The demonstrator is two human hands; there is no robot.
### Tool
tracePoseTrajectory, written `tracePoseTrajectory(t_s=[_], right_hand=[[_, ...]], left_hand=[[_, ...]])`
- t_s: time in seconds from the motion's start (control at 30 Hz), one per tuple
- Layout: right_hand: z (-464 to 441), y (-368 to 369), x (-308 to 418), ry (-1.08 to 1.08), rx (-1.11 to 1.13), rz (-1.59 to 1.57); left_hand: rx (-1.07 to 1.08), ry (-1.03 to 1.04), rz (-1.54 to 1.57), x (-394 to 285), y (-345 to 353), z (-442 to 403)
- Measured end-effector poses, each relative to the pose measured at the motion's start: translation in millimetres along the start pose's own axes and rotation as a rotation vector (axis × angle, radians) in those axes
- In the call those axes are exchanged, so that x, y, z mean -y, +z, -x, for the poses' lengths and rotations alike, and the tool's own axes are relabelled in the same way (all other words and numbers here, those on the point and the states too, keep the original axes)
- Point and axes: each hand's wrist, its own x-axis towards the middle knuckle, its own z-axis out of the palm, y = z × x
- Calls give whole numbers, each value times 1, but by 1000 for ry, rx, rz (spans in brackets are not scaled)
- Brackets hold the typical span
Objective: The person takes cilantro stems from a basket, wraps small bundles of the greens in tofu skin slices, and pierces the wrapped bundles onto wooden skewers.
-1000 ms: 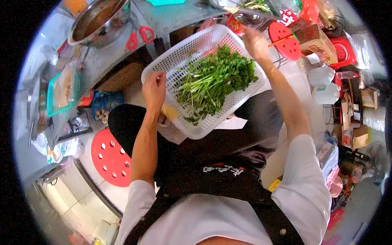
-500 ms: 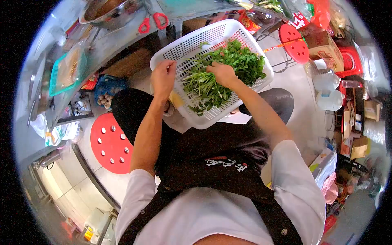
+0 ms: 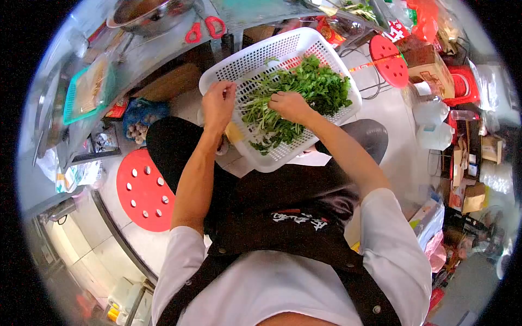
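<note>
Two bare hands are at a white perforated basket [image 3: 266, 163] in the head view. It sits in front of the person, above and between the bent knees, its long axis slanting from near left to far right. Inside lies a loose heap of leafy greens [image 3: 326, 81], mostly toward the basket's right and near sides. Its pale stems point left and toward the near side, its leafy tops right and toward the far side, so its long axis roughly follows the basket's.

The left hand [image 3: 218, 103] is at the basket's left edge, its fingers curled in toward the thumb; I cannot tell whether they grip anything. The right hand [image 3: 291, 107] reaches over the heap, fingers bent down among the stems; their tips are hidden, so whether they are clamped is unclear.

Beyond the basket, on the far left part of the desk [image 3: 244, 13], are red-handled scissors [image 3: 215, 27] and a metal bowl [image 3: 157, 22]. One red stool [image 3: 144, 195] stands near left, another red seat [image 3: 389, 62] far right, beside a cardboard box [image 3: 432, 68].
</note>
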Motion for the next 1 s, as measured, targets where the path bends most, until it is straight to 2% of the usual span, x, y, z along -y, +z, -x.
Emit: tracePoseTrajectory(t_s=[0.07, 0.2, 0.23, 0.33, 0.4, 0.43, 0.5, 0.53, 0.63, 0.67, 0.77, 0.87, 1.0], right_hand=[[4, -1, 1, 9, -12, 29], [19, -19, -17, 194, -154, -26], [19, -24, -25, 286, -262, 18], [32, -62, -54, 663, -610, -173], [47, -71, -90, 770, -827, -347], [50, -92, -90, 847, -847, -384], [53, -119, -86, 872, -887, -314], [56, -121, -84, 818, -846, -276], [59, -109, -75, 656, -690, -125], [58, -100, -67, 597, -582, -127], [52, -59, -47, 448, -252, -111], [38, -19, -34, 440, -9, -142], [21, 1, -30, 526, -54, -177]], left_hand=[[28, -14, 4, -1, 0, 2], [84, 10, -7, -12, 1, 6], [96, 17, -24, -14, 2, 7], [241, -1, 41, -10, 15, 4], [382, -35, 2, -9, 27, 4], [452, -51, -18, -9, 33, 4], [596, 55, -59, -11, 43, 10], [664, 107, -83, -10, 48, 13], [748, 503, -315, 1, 68, 28], [890, 331, -364, 6, 70, 34], [962, 331, -577, -3, 61, 36], [918, 332, -608, -2, 59, 35], [878, 335, -512, 22, 67, 37]])
